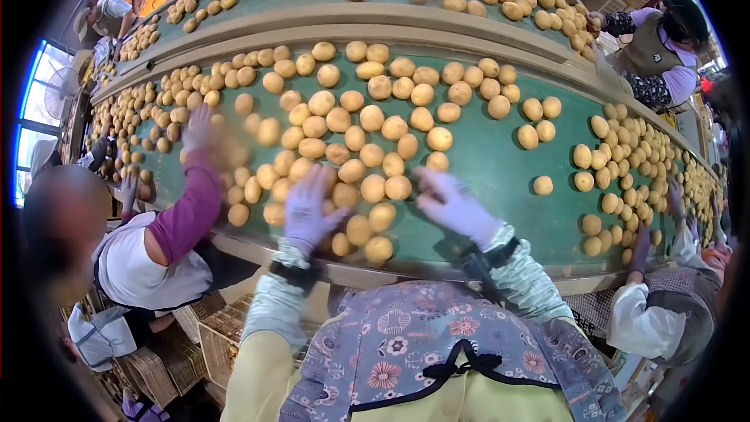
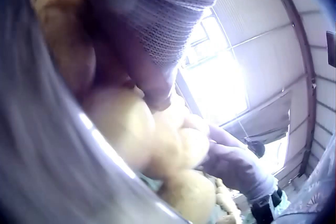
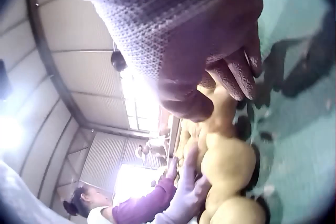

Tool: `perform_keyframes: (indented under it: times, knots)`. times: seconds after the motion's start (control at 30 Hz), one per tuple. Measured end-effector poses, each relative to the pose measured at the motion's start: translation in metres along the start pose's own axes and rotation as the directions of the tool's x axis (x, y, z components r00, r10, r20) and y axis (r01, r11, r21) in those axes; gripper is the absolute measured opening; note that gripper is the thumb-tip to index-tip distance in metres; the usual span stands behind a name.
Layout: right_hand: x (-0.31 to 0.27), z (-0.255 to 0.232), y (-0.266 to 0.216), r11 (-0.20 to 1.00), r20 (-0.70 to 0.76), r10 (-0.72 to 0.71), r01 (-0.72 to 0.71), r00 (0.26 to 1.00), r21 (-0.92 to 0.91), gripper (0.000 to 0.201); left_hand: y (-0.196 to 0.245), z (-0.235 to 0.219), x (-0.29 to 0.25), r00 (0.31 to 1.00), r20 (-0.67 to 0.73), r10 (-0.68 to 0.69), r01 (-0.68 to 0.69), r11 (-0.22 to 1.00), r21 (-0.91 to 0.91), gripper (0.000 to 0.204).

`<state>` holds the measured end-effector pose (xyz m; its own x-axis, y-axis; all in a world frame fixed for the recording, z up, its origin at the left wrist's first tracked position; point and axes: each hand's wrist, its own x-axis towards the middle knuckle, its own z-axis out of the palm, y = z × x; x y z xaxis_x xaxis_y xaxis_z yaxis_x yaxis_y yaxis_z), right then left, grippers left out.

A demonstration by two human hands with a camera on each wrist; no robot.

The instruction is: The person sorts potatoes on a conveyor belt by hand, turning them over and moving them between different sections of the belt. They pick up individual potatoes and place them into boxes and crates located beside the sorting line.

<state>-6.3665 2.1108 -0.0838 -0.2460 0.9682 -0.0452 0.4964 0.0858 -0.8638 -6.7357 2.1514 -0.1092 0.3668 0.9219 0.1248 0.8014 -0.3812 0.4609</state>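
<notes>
Round yellow-brown potatoes (image 1: 373, 118) lie in a loose cluster on a green conveyor belt (image 1: 500, 211). My left hand (image 1: 310, 207), in a lavender knit glove, rests among the potatoes at the near side, its fingers extended over them. In the left wrist view its thumb touches a potato (image 2: 121, 124), and the other fingers are mostly hidden. My right hand (image 1: 457, 205), gloved alike, reaches in at the cluster's right edge with loosely bent fingers. The right wrist view shows these fingertips (image 3: 244, 85) close over the belt, beside a potato (image 3: 228, 163).
A neighbouring person's arm in a purple sleeve (image 1: 187, 195) reaches over the belt at left, with a blurred gloved hand. Denser potatoes (image 1: 625, 156) lie at right, near other workers. A raised rail (image 1: 375, 19) divides this belt from a second one. Wooden crates (image 1: 226, 336) stand below.
</notes>
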Motion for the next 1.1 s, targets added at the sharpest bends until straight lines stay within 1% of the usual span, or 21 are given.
perform_keyframes:
  times: [0.07,0.13,0.2,0.23,0.27,0.3,0.33,0.37,0.43,0.47,0.53,0.6,0.63,0.73,0.77,0.83,0.93,1.0,1.03,1.07,1.1]
  knots:
    - [0.002,-0.033,0.023,0.961,-0.214,-0.079,0.017,0.974,-0.275,0.072,-0.062,-0.012,0.006,0.992,-0.094,0.080,-0.044,0.941,0.336,0.095]
    - [-0.013,-0.062,0.049,0.926,-0.355,-0.119,-0.026,0.927,-0.377,0.073,-0.130,-0.036,0.024,0.980,-0.199,0.031,0.072,0.867,0.493,0.094]
    - [-0.028,-0.072,0.081,0.879,-0.576,0.134,-0.365,0.807,-0.308,0.081,-0.190,-0.050,0.053,0.885,-0.263,-0.384,0.464,0.773,0.432,0.093]
    - [-0.030,-0.063,0.088,0.875,-0.585,0.136,-0.374,0.799,-0.307,0.081,-0.192,-0.052,0.072,0.880,-0.261,-0.397,0.468,0.816,0.340,0.088]
    - [-0.035,-0.050,0.094,0.859,-0.583,0.053,-0.334,0.811,-0.388,0.086,-0.189,-0.062,0.090,0.874,-0.256,-0.414,0.473,0.847,0.245,0.083]
    - [-0.041,-0.036,0.096,0.836,-0.569,-0.028,-0.292,0.822,-0.464,0.092,-0.140,-0.070,0.108,0.917,-0.221,-0.331,0.362,0.924,0.120,0.073]
    - [-0.040,-0.006,0.087,0.797,-0.557,-0.006,-0.332,0.831,-0.504,0.098,-0.112,-0.065,0.122,0.959,-0.228,-0.168,0.202,0.970,0.136,0.065]
    - [-0.032,0.021,0.066,0.781,-0.512,-0.027,-0.302,0.858,-0.547,0.098,-0.116,-0.034,0.134,0.907,-0.360,0.220,-0.097,0.939,0.329,0.064]
    - [-0.012,0.064,0.033,0.762,-0.462,-0.049,-0.266,0.886,-0.591,0.098,-0.088,-0.004,0.140,0.951,-0.224,0.211,-0.179,0.972,0.152,0.066]
    - [-0.004,0.082,0.023,0.835,-0.340,-0.062,-0.138,0.938,-0.532,0.090,-0.094,0.018,0.136,0.952,-0.179,0.250,-0.220,0.960,0.171,0.073]
    - [0.009,0.090,0.004,0.893,-0.212,-0.086,-0.019,0.973,-0.450,0.082,-0.084,0.016,0.121,0.957,-0.176,0.231,-0.201,0.964,0.173,0.079]
    - [0.033,0.068,-0.033,0.985,-0.196,0.171,-0.165,0.966,0.044,0.062,-0.092,-0.006,0.102,0.977,-0.109,0.182,-0.174,0.982,0.075,0.079]
    - [0.041,0.073,-0.015,0.987,-0.437,0.000,-0.069,0.899,-0.143,0.049,-0.099,-0.019,0.091,0.990,-0.033,0.140,-0.140,0.990,-0.019,0.078]
    - [0.083,0.042,-0.022,0.923,-0.474,-0.123,-0.075,0.872,-0.377,0.050,-0.129,-0.057,0.061,0.999,0.049,0.014,-0.018,0.997,0.079,0.072]
    - [0.097,0.043,-0.026,0.921,-0.474,-0.123,-0.078,0.872,-0.382,0.050,-0.152,-0.065,0.054,0.998,0.006,0.066,-0.066,0.972,0.224,0.068]
    - [0.126,0.062,-0.039,0.913,-0.265,-0.259,0.145,0.929,-0.382,0.053,-0.210,-0.071,0.042,0.985,-0.145,0.092,-0.033,0.931,0.362,0.059]
    - [0.164,0.103,-0.051,0.900,-0.105,-0.121,0.064,0.987,-0.431,0.059,-0.299,-0.112,0.020,0.965,-0.229,-0.127,0.207,0.906,0.369,0.067]
    - [0.171,0.136,-0.048,0.861,-0.155,-0.205,0.103,0.966,-0.498,0.067,-0.333,-0.149,0.001,0.917,-0.190,-0.350,0.394,0.866,0.306,0.068]
    - [0.163,0.152,-0.059,0.839,-0.185,-0.184,0.057,0.965,-0.541,0.073,-0.381,-0.135,-0.022,0.899,-0.333,-0.286,0.381,0.885,0.269,0.070]
    - [0.152,0.169,-0.071,0.814,-0.216,-0.159,0.005,0.963,-0.580,0.079,-0.397,-0.133,-0.034,0.883,-0.359,-0.303,0.431,0.825,0.365,0.073]
    - [0.139,0.183,-0.084,0.748,-0.115,-0.297,0.156,0.948,-0.645,0.092,-0.358,-0.152,-0.030,0.893,-0.287,-0.346,0.412,0.885,0.216,0.073]
